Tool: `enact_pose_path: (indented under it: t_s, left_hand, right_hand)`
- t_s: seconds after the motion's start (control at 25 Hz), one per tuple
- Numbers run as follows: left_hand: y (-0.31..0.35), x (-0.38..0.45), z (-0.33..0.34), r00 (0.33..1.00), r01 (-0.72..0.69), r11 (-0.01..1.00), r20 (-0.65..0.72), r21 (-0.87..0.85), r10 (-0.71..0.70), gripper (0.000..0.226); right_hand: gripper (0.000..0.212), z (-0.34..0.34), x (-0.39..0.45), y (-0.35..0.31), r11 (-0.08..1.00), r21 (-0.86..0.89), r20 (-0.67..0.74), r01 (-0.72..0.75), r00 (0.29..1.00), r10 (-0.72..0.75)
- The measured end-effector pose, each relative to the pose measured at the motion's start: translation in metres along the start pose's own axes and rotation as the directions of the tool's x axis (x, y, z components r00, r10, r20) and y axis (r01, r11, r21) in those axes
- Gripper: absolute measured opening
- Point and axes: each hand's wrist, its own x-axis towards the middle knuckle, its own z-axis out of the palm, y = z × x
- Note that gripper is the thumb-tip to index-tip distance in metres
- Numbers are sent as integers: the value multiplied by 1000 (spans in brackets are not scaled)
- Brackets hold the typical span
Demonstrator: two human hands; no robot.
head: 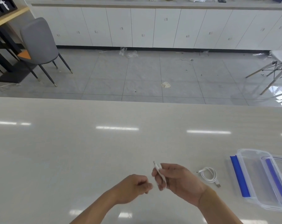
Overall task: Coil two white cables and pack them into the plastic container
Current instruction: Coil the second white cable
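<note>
My right hand (179, 180) holds a small bundled white cable (159, 175) above the table, with one plug end sticking up past my fingers. My left hand (133, 186) is just to its left, fingers curled near the bundle's lower end; whether it pinches the cable is unclear. A second white cable (209, 176) lies loosely coiled on the table to the right, its USB plug pointing toward me. Further right sits the clear plastic container (250, 178) with blue clips, its lid (279, 180) overlapping its right side.
The pale glossy table (88, 151) stretches wide to the left and ahead. Beyond its far edge lie a tiled floor with scattered litter, a grey chair (38, 42), a white chair (279, 65) and white cabinets.
</note>
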Motion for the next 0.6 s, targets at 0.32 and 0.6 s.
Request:
enact_pose_path:
  t_s: [0.32,0.6]
  left_hand:
    - [28,12,-35,999,23,870,-40,493,-4,29]
    - [40,2,-22,962,-31,906,-233,423,141,26]
  right_hand:
    - [22,14,5,20,559,-783,-133,-272,951,278]
    - [26,-5,21,32,945,-306,-463,-117,885,-41]
